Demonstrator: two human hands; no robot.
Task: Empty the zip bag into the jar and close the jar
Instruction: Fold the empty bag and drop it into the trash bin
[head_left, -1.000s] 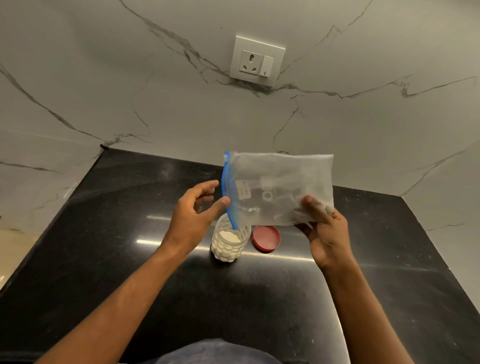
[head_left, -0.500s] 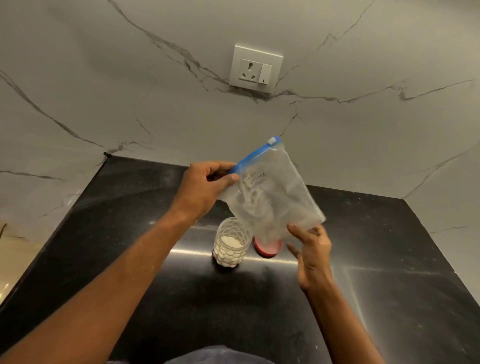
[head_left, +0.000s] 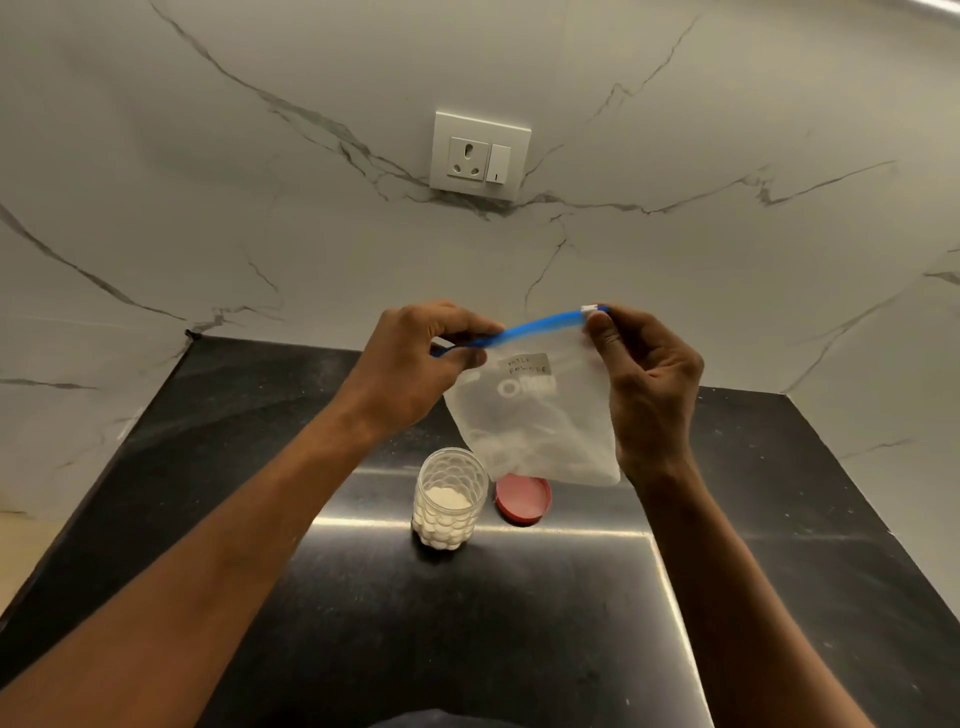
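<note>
Black polished countertop (head_left: 467, 623), marble wall (head_left: 260, 156) with a socket (head_left: 480, 155). Open jar (head_left: 449, 498) and red lid (head_left: 522, 498) mid-counter; left hand (head_left: 415, 364) and right hand (head_left: 649, 384) pinch the zip bag (head_left: 535, 415).

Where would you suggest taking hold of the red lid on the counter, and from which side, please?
Grip the red lid by its rim, from above and from the right. It lies flat on the black counter, so only the edge offers purchase. The jar stands close on its left, and the zip bag hangs over its far edge.
</note>
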